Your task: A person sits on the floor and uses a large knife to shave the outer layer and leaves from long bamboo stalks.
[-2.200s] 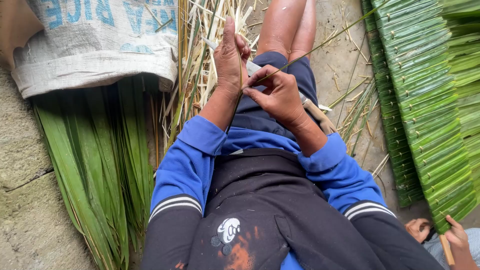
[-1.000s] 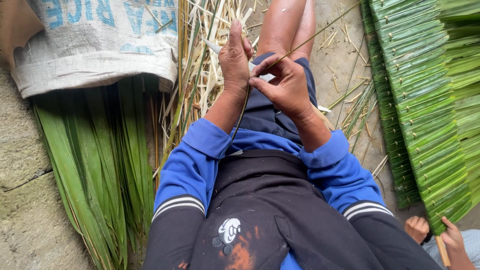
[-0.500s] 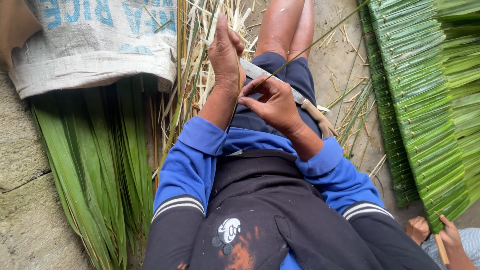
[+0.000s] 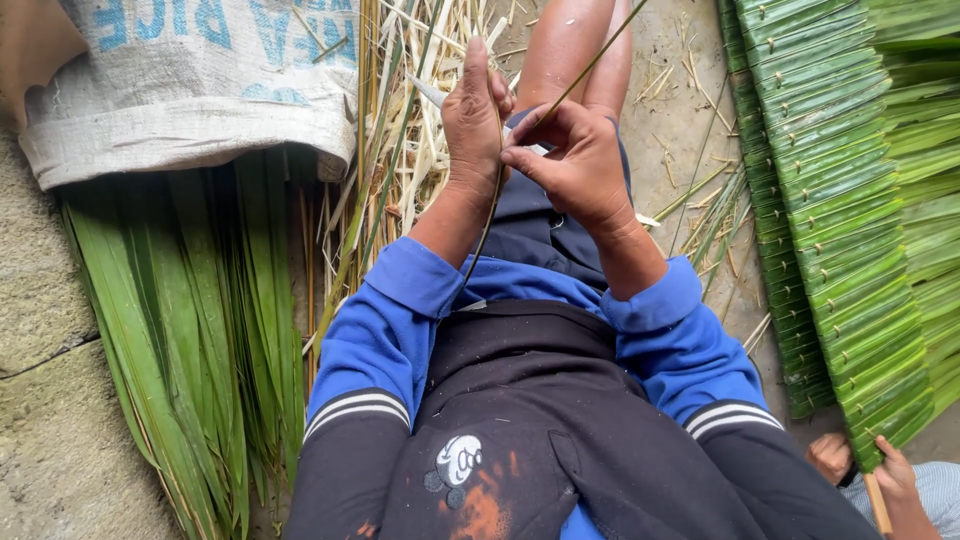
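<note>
Fingers of both your hands, left (image 4: 473,120) and right (image 4: 578,160), pinch a thin green leaf rib (image 4: 575,85) at upper centre; pulling unevenly could snap it, I judge.

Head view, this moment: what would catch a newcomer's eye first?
Dead centre, the left hand and right hand meet over the lap, working a thin green strip that runs up and away to the top edge. On the right lies a big panel of folded green leaves, with another person's hands at its lower corner. On the left, loose long green leaves fan out from under a white woven sack.
</note>
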